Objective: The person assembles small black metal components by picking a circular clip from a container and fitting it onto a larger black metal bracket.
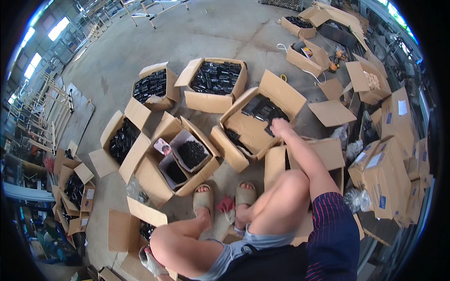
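Note:
My right hand (280, 127), bare, reaches into an open cardboard box (251, 134) ahead of me. Its fingers are curled in at the right end of a row of black plastic parts (262, 110); whatever they grip is hidden. Low on the left, beside my knee, my left hand (152, 263) wears a whitish glove with some pink at the fingertips. It is next to another open box (123, 230) holding black parts, and its fingers are too hidden to read. Between these boxes stands a larger carton (154, 180) with two inner boxes of small black pieces (191, 154).
Open boxes of black parts (214, 77) form an arc in front. Stacked cartons (386, 180) line the right side, near a cordless drill (335, 61). A red cloth (226, 204) lies between my sandals (203, 200). Tubular frames (51, 110) stand at left.

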A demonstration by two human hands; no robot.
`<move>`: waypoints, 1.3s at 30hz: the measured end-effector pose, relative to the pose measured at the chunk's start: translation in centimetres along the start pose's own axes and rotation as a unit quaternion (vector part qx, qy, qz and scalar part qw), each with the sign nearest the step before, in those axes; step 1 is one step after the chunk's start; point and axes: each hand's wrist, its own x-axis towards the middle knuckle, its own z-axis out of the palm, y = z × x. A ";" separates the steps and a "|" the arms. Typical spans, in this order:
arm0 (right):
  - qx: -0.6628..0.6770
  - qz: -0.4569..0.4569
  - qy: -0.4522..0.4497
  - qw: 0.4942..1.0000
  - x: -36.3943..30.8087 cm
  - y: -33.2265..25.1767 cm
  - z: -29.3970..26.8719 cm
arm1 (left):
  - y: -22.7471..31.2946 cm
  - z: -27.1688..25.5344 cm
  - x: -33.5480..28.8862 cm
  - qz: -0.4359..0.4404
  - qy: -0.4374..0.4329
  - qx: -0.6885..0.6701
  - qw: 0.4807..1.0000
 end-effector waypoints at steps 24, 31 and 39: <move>-0.175 -0.041 -0.048 0.983 1.3 -4.1 2.4 | 5.8 36.3 6.1 -0.007 -0.510 0.185 0.840; 0.162 -0.235 -0.223 0.932 -6.8 -19.1 -2.0 | 1.0 36.5 8.2 -0.098 -0.542 0.074 0.832; 0.073 -0.417 -0.243 0.873 -13.6 -33.6 2.7 | -5.1 33.8 7.9 -0.233 -0.543 -0.023 0.806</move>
